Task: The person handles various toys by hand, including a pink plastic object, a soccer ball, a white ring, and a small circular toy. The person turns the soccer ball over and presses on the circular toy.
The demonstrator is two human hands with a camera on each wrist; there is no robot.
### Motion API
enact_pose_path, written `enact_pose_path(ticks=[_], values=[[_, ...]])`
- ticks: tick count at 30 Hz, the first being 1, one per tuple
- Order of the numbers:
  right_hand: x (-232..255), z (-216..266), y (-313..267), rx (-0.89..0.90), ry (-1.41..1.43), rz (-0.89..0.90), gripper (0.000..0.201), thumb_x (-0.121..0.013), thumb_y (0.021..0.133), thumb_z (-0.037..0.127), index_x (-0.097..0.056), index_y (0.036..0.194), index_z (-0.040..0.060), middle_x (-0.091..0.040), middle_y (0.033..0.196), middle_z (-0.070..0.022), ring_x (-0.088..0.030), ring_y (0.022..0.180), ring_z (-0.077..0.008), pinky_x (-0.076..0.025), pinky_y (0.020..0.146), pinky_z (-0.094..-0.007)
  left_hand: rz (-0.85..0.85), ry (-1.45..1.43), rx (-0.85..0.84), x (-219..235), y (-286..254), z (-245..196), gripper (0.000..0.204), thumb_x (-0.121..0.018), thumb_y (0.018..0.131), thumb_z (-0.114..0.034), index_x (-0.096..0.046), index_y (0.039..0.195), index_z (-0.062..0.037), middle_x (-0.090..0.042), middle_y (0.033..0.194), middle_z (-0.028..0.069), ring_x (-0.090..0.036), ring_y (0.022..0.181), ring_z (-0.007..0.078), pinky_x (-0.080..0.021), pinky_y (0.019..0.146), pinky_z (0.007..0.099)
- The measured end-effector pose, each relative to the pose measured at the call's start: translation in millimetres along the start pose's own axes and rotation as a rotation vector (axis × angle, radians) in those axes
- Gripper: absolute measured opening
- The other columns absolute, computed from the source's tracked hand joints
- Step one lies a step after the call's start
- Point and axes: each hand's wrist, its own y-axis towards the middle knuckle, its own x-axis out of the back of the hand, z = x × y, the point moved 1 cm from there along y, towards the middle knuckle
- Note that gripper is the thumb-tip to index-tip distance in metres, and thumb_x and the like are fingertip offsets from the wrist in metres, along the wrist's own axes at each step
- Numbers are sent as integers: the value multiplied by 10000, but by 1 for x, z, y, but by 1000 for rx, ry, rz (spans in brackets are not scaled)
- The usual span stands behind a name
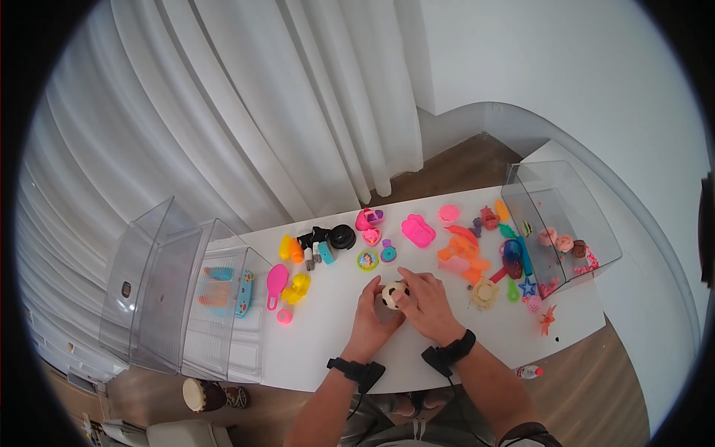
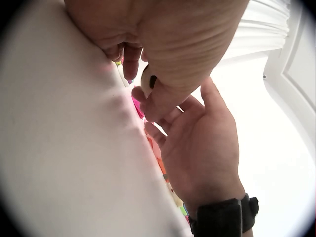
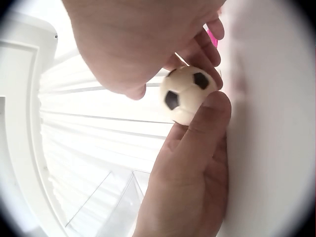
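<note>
A small cream toy soccer ball with black patches is between both hands, low over the front middle of the white table. My left hand grips it from the left, and in the right wrist view the thumb lies along the ball. From the other side my right hand holds the ball with bent fingers, whose tips reach its far side in the right wrist view. The left hand hides most of the ball in the left wrist view.
Clear bins stand at the left and right ends of the table. Beyond the hands lie a pink toy, a black toy hat, a pink paddle-shaped toy, yellow toys and orange pieces. A drum is on the floor.
</note>
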Motion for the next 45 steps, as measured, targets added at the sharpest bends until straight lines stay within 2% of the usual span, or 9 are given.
enact_pose_path(ticks=[14,20,22,26,32,35,37,40,45], values=[[-2,5,-2,-10,-25,3,737,-694,984,429,-480,1535,-12,-700,1164,-161,-617,1151,-361,-419,1069,-497,7,85,23,2,-1,-11,1000,-935,770,-119,-368,1584,7,-551,1450,203,-570,1354,340,-465,1160,430],[3,13,0,18,-73,-82,667,-728,954,388,-556,1473,5,-702,1179,-142,-620,1154,-349,-422,1066,-494,11,-8,2,0,0,-6,1021,-939,752,-100,-360,1587,1,-534,1471,210,-562,1370,345,-461,1166,428],[0,6,-1,35,-63,-36,665,-740,942,389,-566,1463,15,-701,1192,-135,-617,1166,-344,-421,1067,-492,-7,80,-25,0,0,-10,1010,-935,779,-87,-341,1592,-12,-553,1485,176,-576,1372,286,-465,1166,393],[-2,-4,-1,60,-41,17,700,-781,893,375,-563,1473,49,-696,1219,-115,-613,1181,-328,-421,1069,-488,-12,7,7,1,0,-12,1012,-931,756,-83,-357,1586,-8,-540,1465,205,-564,1370,330,-465,1162,424],[-3,7,-3,63,-44,1,628,-708,944,408,-595,1434,32,-710,1216,-145,-611,1204,-341,-407,1083,-517,8,22,-9,-1,-1,0,1025,-936,762,-75,-341,1596,-37,-549,1502,169,-590,1360,270,-493,1135,375],[-3,-2,-1,-27,40,71,680,-745,909,424,-593,1442,30,-707,1208,-154,-596,1233,-355,-397,1095,-519,-9,-58,48,-1,-3,-6,1043,-949,743,-91,-344,1591,-39,-509,1535,192,-531,1420,335,-448,1184,435],[-1,-1,0,-10,29,34,680,-738,914,430,-593,1442,29,-711,1195,-151,-594,1234,-357,-393,1100,-518,-98,314,-168,-2,-3,-11,1062,-961,723,-167,-359,1585,-23,-447,1575,226,-372,1529,454,-308,1254,590],[-3,3,-2,42,-29,-31,662,-712,934,445,-606,1432,22,-716,1162,-148,-593,1236,-361,-384,1108,-516,-94,515,-215,0,-5,-12,1119,-978,705,-256,-337,1594,-27,-406,1606,224,-253,1571,500,-213,1262,669],[-5,1,-2,36,-99,57,671,-707,964,428,-570,1480,21,-697,1218,-146,-586,1229,-344,-382,1118,-489,-65,454,-125,5,-10,0,1183,-982,697,-304,-291,1615,-21,-421,1608,209,-285,1563,495,-221,1253,668]])
